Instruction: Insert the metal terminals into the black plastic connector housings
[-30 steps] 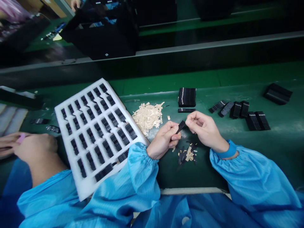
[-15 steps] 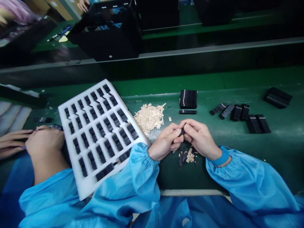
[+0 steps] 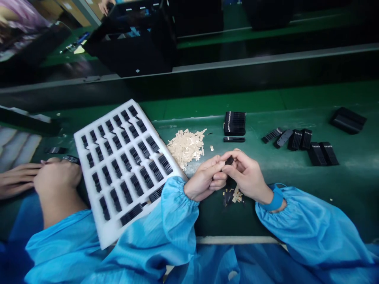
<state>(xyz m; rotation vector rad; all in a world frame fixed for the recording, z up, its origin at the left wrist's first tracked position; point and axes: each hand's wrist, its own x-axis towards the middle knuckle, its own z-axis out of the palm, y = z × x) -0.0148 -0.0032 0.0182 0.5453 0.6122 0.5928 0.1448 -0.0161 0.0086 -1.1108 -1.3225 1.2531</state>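
Observation:
My left hand (image 3: 207, 177) and my right hand (image 3: 246, 173) meet over the green bench, fingers closed around a small black plastic piece (image 3: 229, 160). Its far side is hidden by the fingers. Just below them lies a small heap of beige strips (image 3: 237, 195) and black bits (image 3: 227, 196). A larger pile of pale beige strips (image 3: 186, 146) sits to the left of my hands. Beyond them stands a stack of black slotted pieces (image 3: 235, 123), with a short row of similar pieces (image 3: 234, 139) in front of it.
A white foam tray (image 3: 106, 236) holding rows of black parts lies tilted at left, partly under my left sleeve. Black blocks (image 3: 300, 139) are scattered to the right. A co-worker's hands (image 3: 57, 175) are at far left. A black bin (image 3: 139, 51) stands behind.
My right hand has turned and shifted slightly left, so more of the black piece shows between the fingers. The co-worker's hands have moved a little. The tray and piles look the same.

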